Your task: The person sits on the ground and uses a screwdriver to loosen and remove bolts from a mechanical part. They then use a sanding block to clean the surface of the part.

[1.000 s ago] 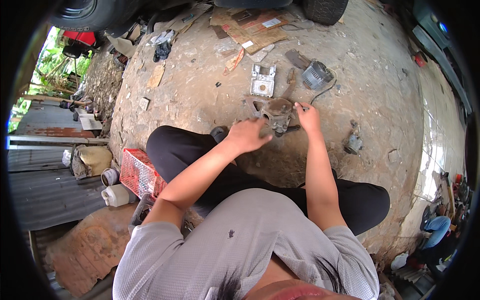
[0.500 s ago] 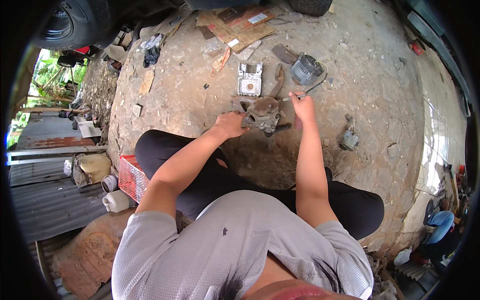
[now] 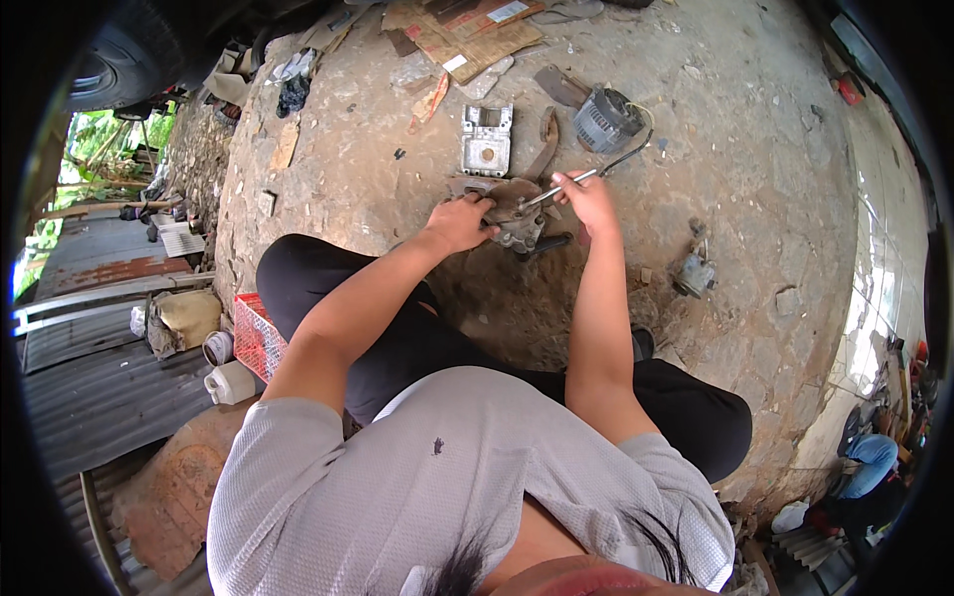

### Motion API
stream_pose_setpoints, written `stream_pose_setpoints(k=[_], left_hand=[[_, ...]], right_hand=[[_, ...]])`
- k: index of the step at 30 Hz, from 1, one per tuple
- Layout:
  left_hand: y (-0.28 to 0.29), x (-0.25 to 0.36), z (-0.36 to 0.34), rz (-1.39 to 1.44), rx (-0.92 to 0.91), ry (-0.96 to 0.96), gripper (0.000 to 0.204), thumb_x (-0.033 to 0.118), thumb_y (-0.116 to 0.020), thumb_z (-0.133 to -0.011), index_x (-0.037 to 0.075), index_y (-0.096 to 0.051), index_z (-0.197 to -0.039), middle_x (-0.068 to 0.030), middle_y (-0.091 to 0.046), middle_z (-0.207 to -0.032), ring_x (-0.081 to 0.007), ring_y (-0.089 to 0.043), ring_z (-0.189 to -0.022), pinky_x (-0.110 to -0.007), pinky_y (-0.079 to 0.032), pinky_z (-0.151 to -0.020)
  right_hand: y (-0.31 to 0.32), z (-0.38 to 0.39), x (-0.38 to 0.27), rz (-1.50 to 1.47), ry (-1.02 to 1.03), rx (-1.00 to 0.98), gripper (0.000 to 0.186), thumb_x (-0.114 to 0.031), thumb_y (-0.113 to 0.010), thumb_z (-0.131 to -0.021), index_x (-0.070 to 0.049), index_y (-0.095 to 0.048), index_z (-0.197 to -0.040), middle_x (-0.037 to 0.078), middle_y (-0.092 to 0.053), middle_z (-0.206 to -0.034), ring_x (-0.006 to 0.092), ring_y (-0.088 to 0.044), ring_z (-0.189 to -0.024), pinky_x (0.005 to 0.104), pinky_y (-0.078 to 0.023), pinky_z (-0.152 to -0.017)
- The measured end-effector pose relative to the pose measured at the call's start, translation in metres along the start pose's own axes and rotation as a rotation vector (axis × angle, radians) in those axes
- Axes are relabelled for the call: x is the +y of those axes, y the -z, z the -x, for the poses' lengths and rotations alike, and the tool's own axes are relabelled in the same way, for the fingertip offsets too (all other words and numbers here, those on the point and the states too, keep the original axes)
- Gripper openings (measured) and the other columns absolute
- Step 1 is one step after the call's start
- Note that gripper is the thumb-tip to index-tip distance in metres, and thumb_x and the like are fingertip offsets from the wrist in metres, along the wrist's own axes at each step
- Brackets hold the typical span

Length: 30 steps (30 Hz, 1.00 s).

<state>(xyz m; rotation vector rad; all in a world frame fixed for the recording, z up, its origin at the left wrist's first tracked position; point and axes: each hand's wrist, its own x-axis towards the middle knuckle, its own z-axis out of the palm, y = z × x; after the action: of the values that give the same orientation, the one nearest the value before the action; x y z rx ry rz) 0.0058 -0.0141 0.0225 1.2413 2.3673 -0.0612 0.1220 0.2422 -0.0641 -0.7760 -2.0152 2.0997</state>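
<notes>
My left hand (image 3: 461, 223) is closed on the left side of a dirty metal housing (image 3: 519, 230) on the ground between my knees. My right hand (image 3: 587, 200) grips a thin silver rod tool (image 3: 545, 195), angled down with its tip against the housing's top; the exact contact is too small to tell. Just beyond lie a silver cast bracket (image 3: 486, 151) and a curved rusty metal arm (image 3: 545, 139). A cylindrical motor part (image 3: 608, 125) with a wire sits behind my right hand, and a dark bar (image 3: 552, 241) protrudes under the housing.
A small metal part (image 3: 696, 273) lies to my right, cardboard (image 3: 462, 35) ahead. A red plastic crate (image 3: 260, 333) and white jug (image 3: 231, 382) are at my left. A tire (image 3: 109, 65) is top left. At far right, a person's jeans-clad leg (image 3: 865, 462) appears among clutter.
My left hand has moved from hovering with spread fingers onto the housing and closed on it. My right hand has raised the rod and brought it leftward across the housing's top.
</notes>
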Motion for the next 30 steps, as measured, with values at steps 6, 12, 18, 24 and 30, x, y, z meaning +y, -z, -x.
stream_pose_setpoints(k=[6, 12, 18, 24, 30], left_hand=[[0.0, 0.008, -0.012, -0.018, -0.025, 0.051, 0.057, 0.05, -0.069, -0.097, 0.012, -0.058, -0.138, -0.0199, -0.064, -0.132, -0.0416, -0.068, -0.118, -0.052, -0.058, -0.097], [0.004, 0.013, -0.016, -0.013, -0.051, 0.074, 0.055, 0.047, -0.073, -0.095, 0.012, -0.06, -0.135, -0.0187, -0.066, -0.13, -0.0406, -0.069, -0.117, -0.053, -0.058, -0.096], [0.002, 0.006, -0.019, 0.043, -0.025, 0.064, 0.052, 0.049, -0.077, -0.091, 0.015, -0.066, -0.13, -0.0145, -0.07, -0.127, -0.0367, -0.07, -0.116, -0.05, -0.057, -0.097], [0.008, -0.003, -0.019, 0.105, -0.085, 0.069, 0.051, 0.05, -0.078, -0.09, 0.018, -0.069, -0.13, -0.014, -0.075, -0.121, -0.0347, -0.071, -0.116, -0.048, -0.057, -0.097], [0.001, -0.011, -0.014, 0.116, -0.08, 0.04, 0.05, 0.046, -0.076, -0.092, 0.02, -0.068, -0.135, -0.0142, -0.074, -0.123, -0.0344, -0.07, -0.117, -0.048, -0.057, -0.099]], right_hand=[[0.004, -0.003, -0.005, 0.315, 0.038, 0.337, 0.039, -0.039, -0.076, -0.097, 0.0, -0.076, -0.1, 0.01, -0.076, -0.078, 0.02, -0.071, -0.072, 0.0384, -0.053, -0.069], [0.01, -0.014, -0.01, 0.156, 0.048, -0.045, 0.033, -0.035, -0.076, -0.098, -0.002, -0.076, -0.099, 0.007, -0.074, -0.076, 0.0171, -0.069, -0.071, 0.0348, -0.051, -0.067], [0.002, -0.02, -0.022, 0.262, 0.039, -0.117, 0.036, -0.038, -0.074, -0.099, -0.002, -0.077, -0.102, 0.007, -0.074, -0.078, 0.018, -0.07, -0.073, 0.0354, -0.052, -0.07], [-0.02, -0.007, -0.06, 0.375, 0.048, -0.173, 0.038, -0.041, -0.074, -0.097, -0.005, -0.078, -0.106, 0.01, -0.074, -0.077, 0.0225, -0.071, -0.077, 0.0386, -0.053, -0.075], [-0.044, -0.007, -0.083, 0.603, 0.068, -0.207, 0.036, -0.042, -0.072, -0.097, -0.008, -0.079, -0.107, 0.02, -0.073, -0.082, 0.0376, -0.072, -0.084, 0.044, -0.054, -0.079]])
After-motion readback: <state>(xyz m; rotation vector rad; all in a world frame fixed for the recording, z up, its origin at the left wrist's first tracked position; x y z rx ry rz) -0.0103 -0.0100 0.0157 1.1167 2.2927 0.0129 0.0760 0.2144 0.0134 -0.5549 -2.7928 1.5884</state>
